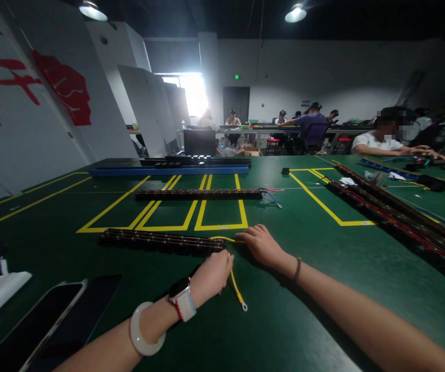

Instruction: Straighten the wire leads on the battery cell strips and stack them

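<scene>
A long black strip (160,239) with copper-coloured lines and small bright spots lies on the green table, with yellow wires at its right end. My left hand (211,273), fingers closed, is at that end on a yellow wire (236,285); this wire hangs past the fingertips to a metal ring terminal (244,306). My right hand (261,246) pinches another yellow wire (222,238), which runs left to the strip; its tip is hidden by the fingers. Behind them lies a second black strip (195,194) with red and blue wires at its right end.
Yellow tape lines (164,228) mark the green table (303,289). Blue and black rails (168,170) lie at the back. More wired strips (393,222) fill the right side. Flat dark panels (55,320) and white objects (1,294) lie front left. A person (385,142) works at right.
</scene>
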{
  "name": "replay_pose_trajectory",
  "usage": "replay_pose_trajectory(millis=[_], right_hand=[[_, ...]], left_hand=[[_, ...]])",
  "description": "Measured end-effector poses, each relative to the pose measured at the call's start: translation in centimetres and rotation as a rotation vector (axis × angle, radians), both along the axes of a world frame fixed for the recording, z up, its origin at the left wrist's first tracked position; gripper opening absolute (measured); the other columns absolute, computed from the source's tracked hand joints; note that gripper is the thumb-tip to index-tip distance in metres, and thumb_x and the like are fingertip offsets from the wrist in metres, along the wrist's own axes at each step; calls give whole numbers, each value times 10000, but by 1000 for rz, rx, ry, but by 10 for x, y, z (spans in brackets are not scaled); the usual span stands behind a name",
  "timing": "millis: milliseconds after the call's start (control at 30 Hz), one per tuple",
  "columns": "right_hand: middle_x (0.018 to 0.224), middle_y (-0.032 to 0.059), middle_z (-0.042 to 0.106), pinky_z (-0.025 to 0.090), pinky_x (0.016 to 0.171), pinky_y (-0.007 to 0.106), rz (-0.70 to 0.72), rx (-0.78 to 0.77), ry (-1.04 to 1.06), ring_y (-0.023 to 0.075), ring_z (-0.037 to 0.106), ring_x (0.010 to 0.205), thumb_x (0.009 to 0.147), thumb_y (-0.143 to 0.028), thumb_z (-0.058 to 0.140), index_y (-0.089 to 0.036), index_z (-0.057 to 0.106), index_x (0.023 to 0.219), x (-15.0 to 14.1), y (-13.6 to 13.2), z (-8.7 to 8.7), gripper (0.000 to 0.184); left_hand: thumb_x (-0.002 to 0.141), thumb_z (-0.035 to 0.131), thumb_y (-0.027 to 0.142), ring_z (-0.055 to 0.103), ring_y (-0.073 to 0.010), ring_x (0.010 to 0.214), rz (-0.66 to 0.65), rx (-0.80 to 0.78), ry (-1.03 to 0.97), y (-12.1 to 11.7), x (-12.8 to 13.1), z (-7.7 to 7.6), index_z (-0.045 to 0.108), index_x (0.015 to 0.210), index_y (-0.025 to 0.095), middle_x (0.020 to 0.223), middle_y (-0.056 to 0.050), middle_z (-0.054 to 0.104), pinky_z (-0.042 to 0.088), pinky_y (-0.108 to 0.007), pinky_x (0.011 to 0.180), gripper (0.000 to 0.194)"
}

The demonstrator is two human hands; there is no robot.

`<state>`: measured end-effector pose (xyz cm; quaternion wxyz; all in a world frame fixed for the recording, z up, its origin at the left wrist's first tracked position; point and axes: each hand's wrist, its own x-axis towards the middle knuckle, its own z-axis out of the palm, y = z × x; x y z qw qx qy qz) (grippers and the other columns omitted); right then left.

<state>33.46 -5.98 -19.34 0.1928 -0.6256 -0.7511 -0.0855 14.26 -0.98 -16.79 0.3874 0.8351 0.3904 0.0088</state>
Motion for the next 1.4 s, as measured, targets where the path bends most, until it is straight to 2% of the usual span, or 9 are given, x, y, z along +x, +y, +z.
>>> replay_pose_trajectory(millis=[133,267,400,567,800,967,1100,1267,1400], right_hand=[[1107,87,566,326,934,349,13,-103,177,179,478,1019,912,-257,457,-173,549,1203,0,0,9,316],[1108,91,562,358,928,365,26,-270,343,203,482,1030,815,-512,577,-175,553,1186,0,-3,22,503],[1134,93,550,367,924,376,38,-351,391,221,467,1048,747,-523,640,-189,541,1232,0,-5,26,597],[1093,85,573,374,904,357,40,-376,350,214,483,1025,725,-473,670,-185,593,1179,-2,-3,21,543],[880,48,648,431,683,230,78,-487,602,123,579,758,833,-339,579,-120,662,990,-5,-1,24,282],[807,37,621,390,636,200,10,-247,378,92,539,707,856,-206,542,-143,690,895,-17,-7,32,166],[811,28,591,362,621,234,-11,-149,46,103,494,671,875,-187,517,-187,677,895,-31,-14,36,161],[876,71,576,379,691,306,40,-50,-395,166,514,758,833,-135,554,-120,632,981,-46,-22,32,169],[938,110,571,394,726,318,72,-16,-505,188,524,828,844,-104,515,-85,614,1001,-56,-27,24,186]], left_hand=[[926,265,453,497,-124,434,-68,107,-45,1,-5,2,510,849,152,628,-39,557,343,-219,423,395],[947,248,414,554,-123,576,-167,274,-154,-8,-10,5,576,939,150,774,-73,608,328,-215,500,421],[955,270,406,544,-100,614,-301,248,-305,-20,-12,6,583,1017,152,771,-44,607,334,-205,539,408],[934,296,488,452,-67,467,-368,-48,-393,-21,-13,4,529,743,133,519,19,470,349,-188,514,466],[891,359,541,515,-105,437,-265,-678,-505,-14,-8,-8,495,781,128,524,-7,515,392,-193,430,448],[905,403,461,648,-212,763,-41,-983,-675,-15,-2,-7,488,1003,109,771,-105,623,519,-331,643,376],[929,398,397,625,-216,939,136,-1188,-790,-16,2,-4,484,1076,95,993,-161,618,483,-411,865,346],[938,406,348,630,-182,890,277,-1240,-887,-11,4,-9,500,1036,132,979,-107,622,468,-401,893,255],[915,468,324,624,-162,864,306,-1202,-909,-7,5,-15,494,1007,148,985,-88,617,480,-352,850,200]])
